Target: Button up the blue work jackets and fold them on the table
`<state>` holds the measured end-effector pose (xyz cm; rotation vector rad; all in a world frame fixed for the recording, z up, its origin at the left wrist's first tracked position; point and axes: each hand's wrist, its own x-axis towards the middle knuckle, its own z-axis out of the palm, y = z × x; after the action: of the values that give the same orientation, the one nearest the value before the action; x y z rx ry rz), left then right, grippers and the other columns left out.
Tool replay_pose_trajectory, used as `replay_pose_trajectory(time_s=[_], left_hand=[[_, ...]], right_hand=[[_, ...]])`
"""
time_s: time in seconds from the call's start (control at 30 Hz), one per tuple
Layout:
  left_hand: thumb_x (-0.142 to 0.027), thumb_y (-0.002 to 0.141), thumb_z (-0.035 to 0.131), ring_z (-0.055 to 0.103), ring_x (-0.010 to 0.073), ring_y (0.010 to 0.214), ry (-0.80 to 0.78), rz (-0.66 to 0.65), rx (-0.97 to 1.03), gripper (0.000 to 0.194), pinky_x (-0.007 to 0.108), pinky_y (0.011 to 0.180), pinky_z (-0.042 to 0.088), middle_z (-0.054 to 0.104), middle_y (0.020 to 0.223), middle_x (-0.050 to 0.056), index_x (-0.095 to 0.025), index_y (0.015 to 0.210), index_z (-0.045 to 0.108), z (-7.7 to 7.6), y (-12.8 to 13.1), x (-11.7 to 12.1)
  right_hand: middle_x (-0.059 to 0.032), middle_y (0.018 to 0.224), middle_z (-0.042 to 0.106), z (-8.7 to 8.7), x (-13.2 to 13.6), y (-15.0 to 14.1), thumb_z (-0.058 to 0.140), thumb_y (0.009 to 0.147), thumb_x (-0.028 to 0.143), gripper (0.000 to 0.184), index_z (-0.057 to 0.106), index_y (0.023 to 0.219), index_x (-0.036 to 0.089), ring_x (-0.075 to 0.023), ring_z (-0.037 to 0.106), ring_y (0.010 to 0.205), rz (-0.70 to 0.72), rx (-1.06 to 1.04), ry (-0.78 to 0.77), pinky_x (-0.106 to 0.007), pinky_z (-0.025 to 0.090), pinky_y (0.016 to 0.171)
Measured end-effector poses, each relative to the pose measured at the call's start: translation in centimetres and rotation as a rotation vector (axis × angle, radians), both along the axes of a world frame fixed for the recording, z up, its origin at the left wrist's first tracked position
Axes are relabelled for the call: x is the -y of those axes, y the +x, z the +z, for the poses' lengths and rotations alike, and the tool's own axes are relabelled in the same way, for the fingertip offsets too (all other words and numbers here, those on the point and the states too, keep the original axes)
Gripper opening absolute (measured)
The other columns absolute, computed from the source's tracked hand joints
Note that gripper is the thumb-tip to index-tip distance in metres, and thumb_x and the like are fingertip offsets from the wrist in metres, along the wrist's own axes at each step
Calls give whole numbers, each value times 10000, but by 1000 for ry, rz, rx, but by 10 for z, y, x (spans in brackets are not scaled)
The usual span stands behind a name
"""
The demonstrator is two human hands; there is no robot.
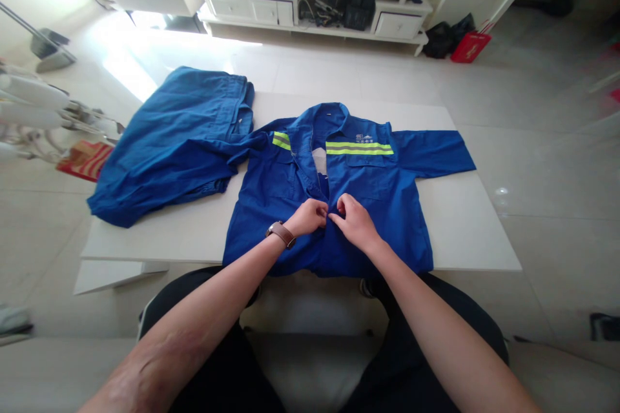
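"Pinching what?"

"Left hand [310, 216]: fingertips closed on the front edge of the blue work jacket [397, 206]. Right hand [354, 222]: fingers curled, thumb at the same opening; grip cannot be confirmed."

"Jacket position?"

"Face up on my white table [475, 226], collar [339, 115] farthest from me. Folded blue clothing [179, 110] adjoins at left."

Lettering [364, 141] too small to read, forearms [431, 319] cropped
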<state>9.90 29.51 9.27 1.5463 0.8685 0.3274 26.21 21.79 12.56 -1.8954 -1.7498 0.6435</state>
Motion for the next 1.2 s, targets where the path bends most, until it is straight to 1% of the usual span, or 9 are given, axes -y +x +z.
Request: replay_pose_trajectory(time_s=[0.07, 0.13, 0.2, 0.27, 0.4, 0.53, 0.77, 1.0, 1.2], left_hand=[[-158, 594, 626, 472, 96, 576, -86, 49, 39, 92, 205, 532, 334, 568, 580, -42, -165, 583, 534, -1, 0, 1], [-149, 596, 665, 496, 92, 575, -147, 92, 64, 77, 200, 546, 361, 592, 598, -36, -152, 621, 592, -1, 0, 2], [-119, 594, 695, 532, 93, 585, -186, 126, 82, 111, 197, 568, 397, 619, 620, -28, -141, 683, 634, 1, 0, 3], [-65, 582, 706, 568, 96, 590, -222, 161, 106, 213, 195, 586, 431, 644, 635, -27, -147, 763, 628, 2, 0, 4], [45, 558, 682, 590, 90, 565, -258, 217, 139, 396, 185, 580, 458, 656, 640, -48, -176, 860, 550, 5, 1, 5], [84, 576, 660, 569, 72, 547, -272, 238, 124, 395, 165, 543, 447, 648, 661, -47, -160, 871, 563, 10, 3, 6], [-41, 745, 726, 647, 105, 633, -529, 320, 116, 247, 253, 673, 584, 669, 703, -6, -166, 874, 557, 24, 5, 8], [-190, 820, 774, 633, 90, 637, -569, 353, 131, 216, 217, 662, 564, 634, 695, -4, -165, 821, 559, 26, 5, 8], [-144, 741, 841, 632, 87, 632, -571, 355, 148, 293, 224, 668, 556, 658, 734, 0, -165, 853, 571, 26, 5, 8]], right_hand=[[-18, 831, 648, -2, -1, 2, 693, 911, 228, 143, 598, 804, 216, -192, 593, 833, 25, 2, -29, -296, 449, 768], [-22, 824, 678, -4, -1, 4, 679, 920, 217, 159, 618, 774, 214, -187, 606, 826, 54, -9, -32, -296, 448, 777], [-31, 879, 709, -4, -1, 5, 677, 904, 181, 89, 663, 822, 210, -179, 632, 830, 51, -52, -25, -288, 462, 776], [-35, 908, 729, -4, -1, 5, 670, 885, 145, 70, 696, 863, 207, -177, 656, 831, 51, -96, -28, -283, 478, 771], [-33, 892, 739, -2, -1, 5, 650, 835, 76, 152, 735, 860, 199, -176, 674, 821, 66, -151, -45, -285, 507, 780], [-29, 901, 721, -2, -2, 5, 614, 776, 11, 263, 759, 892, 198, -161, 666, 800, 71, -205, -52, -268, 517, 763], [11, 797, 666, -6, -1, 5, 569, 739, -8, 264, 678, 845, 207, -143, 614, 737, 67, -202, -8, -246, 466, 706], [31, 745, 646, -1, 1, 1, 578, 753, 16, 224, 623, 836, 220, -140, 616, 711, 30, -227, 24, -236, 442, 684], [38, 737, 647, 1, 1, 0, 601, 743, 32, 215, 592, 829, 229, -142, 632, 704, -10, -228, 29, -235, 442, 674]])
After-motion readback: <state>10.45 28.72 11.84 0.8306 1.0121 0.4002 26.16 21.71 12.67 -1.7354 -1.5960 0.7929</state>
